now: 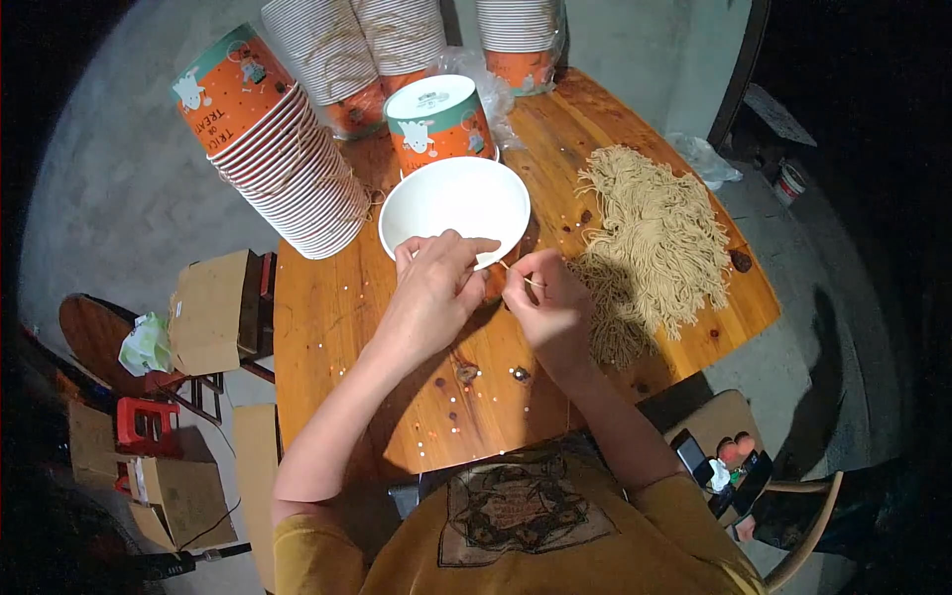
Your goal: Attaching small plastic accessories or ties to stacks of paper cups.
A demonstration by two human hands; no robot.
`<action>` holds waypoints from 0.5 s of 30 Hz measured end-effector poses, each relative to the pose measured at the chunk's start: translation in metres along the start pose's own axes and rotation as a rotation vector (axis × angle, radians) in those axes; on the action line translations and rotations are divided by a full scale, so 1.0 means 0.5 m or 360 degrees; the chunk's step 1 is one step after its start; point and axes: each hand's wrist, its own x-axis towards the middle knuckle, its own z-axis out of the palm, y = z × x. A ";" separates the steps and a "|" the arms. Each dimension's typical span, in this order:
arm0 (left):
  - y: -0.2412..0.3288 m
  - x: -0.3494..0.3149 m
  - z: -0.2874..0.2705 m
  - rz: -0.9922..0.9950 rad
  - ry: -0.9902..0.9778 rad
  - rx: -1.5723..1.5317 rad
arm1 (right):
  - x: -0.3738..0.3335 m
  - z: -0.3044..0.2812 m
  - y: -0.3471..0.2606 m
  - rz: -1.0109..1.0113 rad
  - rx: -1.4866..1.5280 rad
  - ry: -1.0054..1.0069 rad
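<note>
A white-lined paper bucket [451, 203] lies tilted on the wooden table, its round mouth facing me. My left hand [434, 283] grips the near rim, with fingers reaching over the edge into the mouth. Just right of it, my right hand [545, 302] pinches a thin tan cord [521, 275] at the lower right of the rim. Whether the cord passes through the rim is hidden by my fingers. Behind this bucket stands an upside-down orange and green paper bucket [436, 124]. A large heap of tan cords [650, 238] lies right of my right hand.
A tall leaning stack of nested buckets [283, 159] stands at the table's left edge. More stacks [322, 55] stand at the back, some in clear plastic. Small white bits dot the wooden table [397, 416]. Cardboard boxes [210, 307] and a red stool [147, 424] are at left.
</note>
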 end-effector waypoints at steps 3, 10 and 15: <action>0.001 -0.001 -0.002 -0.0068 -0.0060 0.0015 | -0.002 0.008 0.007 -0.0057 0.0011 0.0022; 0.003 0.002 -0.005 -0.0096 -0.0075 0.0008 | 0.003 0.004 0.003 0.0059 0.0081 -0.0048; -0.022 0.022 -0.021 -0.0225 -0.0368 -0.0336 | 0.002 0.017 0.018 0.0010 0.0035 -0.0023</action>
